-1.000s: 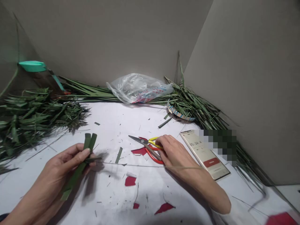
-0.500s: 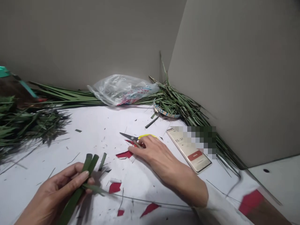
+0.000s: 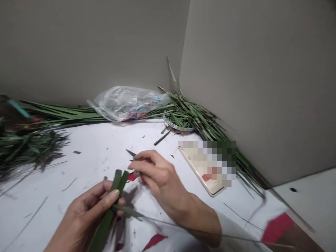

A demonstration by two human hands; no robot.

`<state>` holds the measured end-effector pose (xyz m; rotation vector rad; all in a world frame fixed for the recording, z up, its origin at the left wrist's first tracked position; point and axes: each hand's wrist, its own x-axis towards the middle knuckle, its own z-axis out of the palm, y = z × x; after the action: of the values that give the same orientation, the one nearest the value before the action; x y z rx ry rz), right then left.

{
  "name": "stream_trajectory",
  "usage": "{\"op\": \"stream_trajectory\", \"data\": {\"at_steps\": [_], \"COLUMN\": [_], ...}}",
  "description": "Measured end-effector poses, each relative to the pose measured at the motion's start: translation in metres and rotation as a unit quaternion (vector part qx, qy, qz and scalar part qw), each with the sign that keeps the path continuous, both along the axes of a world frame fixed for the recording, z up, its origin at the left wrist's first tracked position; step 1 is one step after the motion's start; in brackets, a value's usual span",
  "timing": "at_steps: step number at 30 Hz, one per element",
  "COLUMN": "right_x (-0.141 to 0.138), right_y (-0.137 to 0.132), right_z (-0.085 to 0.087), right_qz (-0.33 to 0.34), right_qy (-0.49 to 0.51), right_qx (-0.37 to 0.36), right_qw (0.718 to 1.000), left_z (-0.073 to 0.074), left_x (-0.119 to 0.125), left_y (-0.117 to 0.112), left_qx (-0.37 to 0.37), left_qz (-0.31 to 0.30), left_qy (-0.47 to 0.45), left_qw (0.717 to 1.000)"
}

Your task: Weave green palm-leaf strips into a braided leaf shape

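Note:
My left hand [image 3: 88, 213] is closed around green leaf strips [image 3: 103, 227]; two rounded folded ends stick up past the thumb. A thin strand trails from this bundle to the right, passing in front of my right forearm. My right hand [image 3: 166, 189] is just right of the folded ends, its thumb and fingers drawn together; what they pinch, if anything, I cannot make out. Behind its fingers lie scissors [image 3: 130, 153], with only the dark blade tip showing. A red scrap [image 3: 132, 176] lies partly hidden beneath the same hand.
Along the wall are long green leaves [image 3: 70, 115], a clear plastic bag [image 3: 115, 101] and a round patterned tray [image 3: 181, 128] with leaf pieces. A phone [image 3: 214, 187] lies at right, leafy sprigs [image 3: 34, 147] at left. Another red scrap [image 3: 154, 241] rests on the white tabletop [image 3: 89, 140].
My right hand has come away from the red scraps beside the scissors toward the leaf strips in my left hand, and it now covers most of the scissors. The view has shifted slightly right.

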<state>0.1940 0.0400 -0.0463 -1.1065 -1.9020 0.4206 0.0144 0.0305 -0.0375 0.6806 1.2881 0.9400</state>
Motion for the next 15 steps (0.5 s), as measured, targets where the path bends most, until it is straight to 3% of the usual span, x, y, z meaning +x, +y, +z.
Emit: {"op": "stream_trajectory", "data": {"at_steps": [5, 7, 9, 15], "right_x": [-0.006, -0.011, -0.016, -0.029], "right_y": [-0.012, -0.015, -0.018, -0.019], "right_z": [0.017, 0.02, 0.022, 0.022], "right_qz": [-0.034, 0.001, 0.026, 0.115], "right_qy": [0.189, 0.294, 0.333, 0.32], "right_qx": [-0.092, -0.214, -0.303, -0.484], "right_qw": [0.977, 0.932, 0.893, 0.806], "left_z": [0.004, 0.003, 0.002, -0.003], "left_x": [-0.004, -0.01, -0.016, -0.02], "left_y": [-0.012, -0.015, -0.016, -0.015], "left_qx": [0.025, 0.016, 0.01, 0.017], "left_qz": [-0.042, -0.036, -0.033, -0.077], "left_qy": [-0.043, -0.046, -0.054, -0.094], "left_qw": [0.998, 0.998, 0.998, 0.992]}}
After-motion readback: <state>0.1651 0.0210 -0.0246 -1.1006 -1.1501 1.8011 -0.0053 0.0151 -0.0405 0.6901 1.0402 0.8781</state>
